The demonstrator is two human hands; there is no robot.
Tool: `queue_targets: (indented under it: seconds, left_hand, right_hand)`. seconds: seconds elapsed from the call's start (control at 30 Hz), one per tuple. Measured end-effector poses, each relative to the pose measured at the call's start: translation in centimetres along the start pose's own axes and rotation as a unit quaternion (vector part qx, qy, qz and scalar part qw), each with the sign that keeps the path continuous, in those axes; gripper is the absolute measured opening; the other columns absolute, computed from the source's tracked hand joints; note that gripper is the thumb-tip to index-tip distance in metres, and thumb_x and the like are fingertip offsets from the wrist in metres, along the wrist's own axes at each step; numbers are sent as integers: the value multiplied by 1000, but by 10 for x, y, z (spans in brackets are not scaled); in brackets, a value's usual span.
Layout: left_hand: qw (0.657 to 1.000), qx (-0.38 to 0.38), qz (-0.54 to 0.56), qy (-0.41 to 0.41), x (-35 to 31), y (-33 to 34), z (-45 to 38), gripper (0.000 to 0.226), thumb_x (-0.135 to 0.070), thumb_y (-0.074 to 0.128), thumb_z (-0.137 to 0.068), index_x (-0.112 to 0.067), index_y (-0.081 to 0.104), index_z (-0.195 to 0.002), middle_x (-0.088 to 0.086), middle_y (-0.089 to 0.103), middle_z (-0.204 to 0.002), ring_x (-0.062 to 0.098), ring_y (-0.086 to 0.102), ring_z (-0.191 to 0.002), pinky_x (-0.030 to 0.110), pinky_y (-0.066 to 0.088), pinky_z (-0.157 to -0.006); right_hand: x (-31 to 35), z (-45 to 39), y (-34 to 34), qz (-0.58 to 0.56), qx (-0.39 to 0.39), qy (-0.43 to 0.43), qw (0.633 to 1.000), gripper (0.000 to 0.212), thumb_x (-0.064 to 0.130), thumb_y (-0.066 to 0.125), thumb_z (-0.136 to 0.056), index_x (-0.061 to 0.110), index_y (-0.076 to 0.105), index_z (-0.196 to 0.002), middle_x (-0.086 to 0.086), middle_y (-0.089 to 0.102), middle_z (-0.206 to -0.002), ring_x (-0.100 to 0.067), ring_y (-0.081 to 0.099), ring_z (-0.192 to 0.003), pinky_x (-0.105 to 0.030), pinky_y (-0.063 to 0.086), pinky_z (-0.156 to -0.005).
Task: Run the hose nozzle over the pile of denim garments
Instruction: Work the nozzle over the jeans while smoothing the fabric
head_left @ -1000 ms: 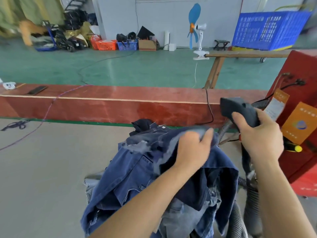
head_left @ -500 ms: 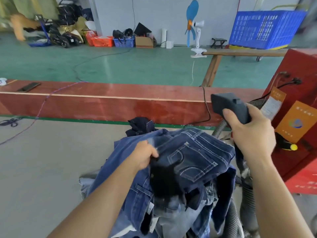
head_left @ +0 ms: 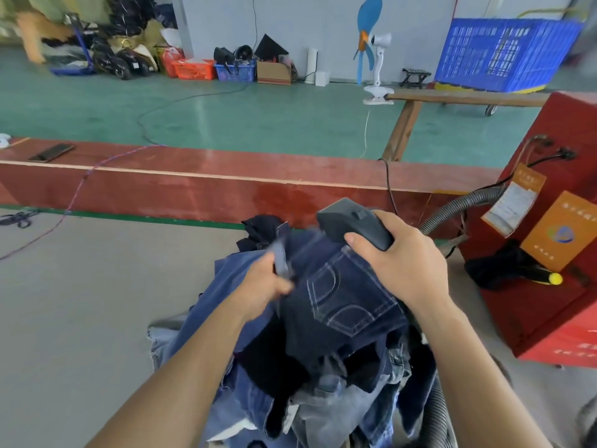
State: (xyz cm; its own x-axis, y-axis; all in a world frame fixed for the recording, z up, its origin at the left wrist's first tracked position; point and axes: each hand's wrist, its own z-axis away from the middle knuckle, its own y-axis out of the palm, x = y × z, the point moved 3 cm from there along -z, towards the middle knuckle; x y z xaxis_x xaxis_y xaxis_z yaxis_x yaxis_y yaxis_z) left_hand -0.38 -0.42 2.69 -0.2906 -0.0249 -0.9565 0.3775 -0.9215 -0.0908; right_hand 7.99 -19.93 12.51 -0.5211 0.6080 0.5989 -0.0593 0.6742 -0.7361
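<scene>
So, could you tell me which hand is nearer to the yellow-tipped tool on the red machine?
Right. The right hand grips the nozzle beside the red machine; the left hand holds denim farther from the yellow-tipped tool.

Dark hose nozzle [head_left: 353, 226] rests atop heaped blue denim garments [head_left: 339, 318].

Open grey table on the left, crowded on the right.

The bare grey tabletop [head_left: 80, 302] fills the left and lower left of the frame, free up to the long red-brown wooden ledge [head_left: 206, 192] crossing the middle. At centre the heap of blue denim garments [head_left: 323, 350] blocks the way. Right of it, the red metal machine box [head_left: 549, 302] and its grey ribbed hose [head_left: 458, 205] close off the gap, leaving only a narrow strip.
</scene>
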Motion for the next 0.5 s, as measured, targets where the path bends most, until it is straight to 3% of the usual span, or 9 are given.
queue_targets:
  seconds: [0.07, 0.13, 0.17, 0.23, 0.27, 0.33, 0.4, 0.43, 0.5]
  left_hand:
    - [984, 30, -155, -84, 34, -3, 4, 53, 9, 62, -82, -5, 46, -131, 6, 57, -123, 25, 54, -111, 35, 47, -90]
    - [984, -52, -157, -67, 40, -2, 8, 30, 1, 67, -81, -9, 58, -107, 7, 65, -110, 27, 59, -106, 39, 48, -91]
    - [973, -149, -173, -31, 36, -3, 10, 19, -2, 67, -80, -10, 60, -95, 7, 67, -100, 29, 61, -101, 39, 46, -88]
    - [882, -350, -296, 114, 16, 2, 17, 17, -4, 66, -81, -7, 63, -98, 10, 65, -103, 34, 58, -104, 35, 37, -91]
    - [845, -364, -332, 210, 9, 12, 21, 23, -6, 66, -83, -4, 63, -106, 13, 63, -111, 36, 56, -110, 32, 33, -95]
    - [848, -183, -409, 284, 5, 48, 21, 47, -26, 54, -95, -2, 48, -135, 14, 45, -143, 33, 37, -135, 31, 22, -112]
    - [806, 27, -546, 227, 25, 78, 14, 73, -51, 32, -100, -7, 11, -154, 9, -1, -162, 25, -3, -149, 40, -1, -119]
    - [767, 74, -604, 202, 35, 89, 11, 79, -58, 26, -98, -10, -3, -154, 8, -16, -161, 23, -15, -148, 44, -9, -119]
    - [722, 92, -664, 174, 47, 103, 2, 85, -62, 26, -96, -11, -11, -153, 10, -23, -159, 24, -21, -146, 50, -13, -118]
  right_hand:
    - [-1, 0, 1, -1, 7, 3, 1000, 42, 58, 60, -84, 41, 55, -122, 21, 59, -84, -14, 59, -81, -28, 42, -65]
    - [-3, -1, 2, 1, 4, 3, 1000, 42, 58, 60, -84, 41, 55, -121, 22, 57, -82, -12, 55, -77, -28, 40, -65]
    - [-3, -2, 3, 5, 4, 2, 1000, 41, 59, 60, -83, 42, 55, -120, 22, 57, -81, -12, 54, -76, -28, 40, -64]
    - [-3, -2, 3, 14, 1, 3, 1000, 40, 60, 59, -82, 44, 55, -118, 22, 58, -80, -12, 55, -76, -29, 40, -65]
    - [-3, -2, 2, 15, -3, 4, 1000, 40, 61, 59, -82, 44, 55, -118, 22, 57, -79, -12, 54, -76, -29, 40, -65]
    - [-4, -2, 1, 16, -13, 7, 1000, 40, 61, 59, -82, 43, 56, -118, 22, 56, -78, -13, 53, -76, -29, 39, -66]
    - [-3, -1, 0, 16, -18, 6, 1000, 42, 59, 60, -82, 41, 56, -120, 20, 56, -79, -13, 53, -75, -29, 40, -65]
    - [-3, -1, 1, 16, -18, 4, 1000, 43, 58, 60, -83, 39, 56, -121, 19, 58, -81, -13, 55, -75, -29, 41, -65]
    - [-2, -1, 2, 18, -14, 4, 1000, 44, 58, 60, -83, 38, 56, -123, 17, 60, -84, -14, 58, -77, -28, 42, -65]
